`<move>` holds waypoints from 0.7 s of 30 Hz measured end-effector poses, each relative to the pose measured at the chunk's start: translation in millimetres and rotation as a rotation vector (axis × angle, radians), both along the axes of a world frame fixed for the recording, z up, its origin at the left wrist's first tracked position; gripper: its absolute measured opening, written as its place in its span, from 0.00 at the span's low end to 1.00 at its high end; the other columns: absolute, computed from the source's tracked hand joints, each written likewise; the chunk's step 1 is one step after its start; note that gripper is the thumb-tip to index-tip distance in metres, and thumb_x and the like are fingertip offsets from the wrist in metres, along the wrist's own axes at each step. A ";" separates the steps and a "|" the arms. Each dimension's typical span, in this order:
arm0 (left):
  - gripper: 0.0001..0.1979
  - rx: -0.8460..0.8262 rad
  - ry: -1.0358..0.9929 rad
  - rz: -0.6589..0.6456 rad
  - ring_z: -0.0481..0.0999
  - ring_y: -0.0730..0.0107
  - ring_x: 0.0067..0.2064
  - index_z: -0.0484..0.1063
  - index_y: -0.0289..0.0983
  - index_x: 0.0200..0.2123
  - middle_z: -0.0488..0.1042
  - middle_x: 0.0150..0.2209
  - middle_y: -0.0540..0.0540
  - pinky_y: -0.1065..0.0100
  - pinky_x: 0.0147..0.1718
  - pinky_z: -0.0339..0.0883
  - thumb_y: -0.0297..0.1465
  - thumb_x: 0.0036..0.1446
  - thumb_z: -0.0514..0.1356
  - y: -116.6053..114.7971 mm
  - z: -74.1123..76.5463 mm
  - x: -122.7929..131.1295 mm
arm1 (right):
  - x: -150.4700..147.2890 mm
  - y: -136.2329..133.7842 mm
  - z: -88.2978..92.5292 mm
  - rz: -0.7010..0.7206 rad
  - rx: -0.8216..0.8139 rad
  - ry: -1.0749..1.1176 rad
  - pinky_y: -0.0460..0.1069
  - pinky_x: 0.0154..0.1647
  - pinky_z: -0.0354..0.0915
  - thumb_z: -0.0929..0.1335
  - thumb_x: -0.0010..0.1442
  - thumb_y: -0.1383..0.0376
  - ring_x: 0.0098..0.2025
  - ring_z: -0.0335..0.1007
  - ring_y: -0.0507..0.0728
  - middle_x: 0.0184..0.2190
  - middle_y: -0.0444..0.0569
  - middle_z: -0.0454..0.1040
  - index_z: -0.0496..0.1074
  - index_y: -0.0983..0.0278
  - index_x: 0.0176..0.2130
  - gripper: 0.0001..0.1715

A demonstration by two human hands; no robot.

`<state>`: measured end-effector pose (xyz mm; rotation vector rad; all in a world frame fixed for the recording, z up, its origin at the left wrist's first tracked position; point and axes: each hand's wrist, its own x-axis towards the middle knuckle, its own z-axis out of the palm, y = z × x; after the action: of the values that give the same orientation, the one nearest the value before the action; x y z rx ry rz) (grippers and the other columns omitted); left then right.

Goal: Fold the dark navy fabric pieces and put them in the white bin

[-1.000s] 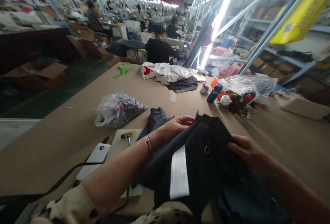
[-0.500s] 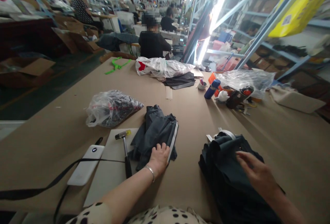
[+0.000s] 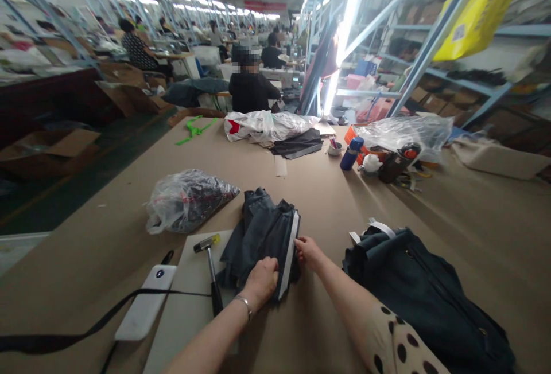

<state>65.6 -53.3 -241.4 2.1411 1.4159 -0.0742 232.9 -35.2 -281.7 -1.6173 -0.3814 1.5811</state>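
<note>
A small stack of dark grey fabric pieces (image 3: 258, 230) with a white strip along its right edge lies on the brown table (image 3: 310, 202) in front of me. My left hand (image 3: 261, 278) rests on the stack's near end, fingers curled over the cloth. My right hand (image 3: 307, 250) pinches the stack's right edge at the white strip. A bigger heap of dark garments (image 3: 430, 299) with white tape on top lies to the right, untouched.
A hammer (image 3: 210, 268) lies on a grey board (image 3: 185, 311) beside a white power bank (image 3: 144, 311) and a black strap (image 3: 73, 337). A plastic bag of dark parts (image 3: 187, 199) sits at left. Bottles, bags and tools crowd the far right. A person in black sits beyond the table.
A second ago both hands held a dark garment in my lap. It now lies on the table at right, and my right hand has crossed from it to the small stack.
</note>
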 end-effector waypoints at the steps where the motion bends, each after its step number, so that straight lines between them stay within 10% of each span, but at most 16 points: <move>1: 0.08 -0.020 -0.042 0.020 0.70 0.66 0.38 0.70 0.33 0.32 0.71 0.34 0.43 0.68 0.40 0.61 0.26 0.54 0.51 -2.8 3.7 -0.3 | 0.4 -0.1 2.8 0.000 -0.015 0.019 0.42 0.21 0.63 0.64 0.62 0.62 0.22 0.62 0.46 0.27 0.41 0.68 0.68 0.69 0.36 0.10; 7: 0.13 -0.522 -0.368 0.165 0.68 0.72 0.24 0.73 0.31 0.31 0.71 0.25 0.46 0.72 0.21 0.60 0.35 0.53 0.54 -49.6 23.0 3.7 | -5.4 -19.0 43.7 -0.114 0.032 0.163 0.41 0.18 0.60 0.66 0.58 0.64 0.16 0.60 0.45 0.16 0.35 0.61 0.60 0.64 0.29 0.10; 11: 0.25 -0.907 -1.059 0.529 0.74 0.66 0.37 0.66 0.37 0.50 0.71 0.47 0.40 0.70 0.28 0.68 0.40 0.50 0.62 -73.2 36.6 14.8 | -15.2 -57.1 67.4 -0.189 0.083 0.245 0.42 0.21 0.62 0.68 0.52 0.59 0.19 0.65 0.47 0.21 0.38 0.67 0.58 0.62 0.31 0.15; 15: 0.15 -0.840 -1.369 0.966 0.76 0.64 0.34 0.71 0.29 0.36 0.75 0.36 0.37 0.69 0.28 0.70 0.38 0.53 0.61 -59.6 53.8 21.8 | -18.3 -105.7 85.7 0.011 0.103 0.220 0.43 0.18 0.59 0.68 0.51 0.49 0.18 0.64 0.48 0.21 0.42 0.69 0.59 0.63 0.30 0.22; 21: 0.08 -0.680 -1.144 1.035 0.73 0.69 0.22 0.70 0.29 0.26 0.73 0.23 0.44 0.71 0.18 0.67 0.30 0.51 0.61 -41.7 72.0 24.6 | 0.3 -130.3 147.0 0.655 0.682 -0.967 0.54 0.41 0.62 0.65 0.58 0.60 0.38 0.67 0.59 0.33 0.52 0.73 0.70 0.65 0.32 0.10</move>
<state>90.2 -95.0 -169.4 0.4852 1.2577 0.7921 233.2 -165.5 -134.7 -1.6388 -1.8778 0.7551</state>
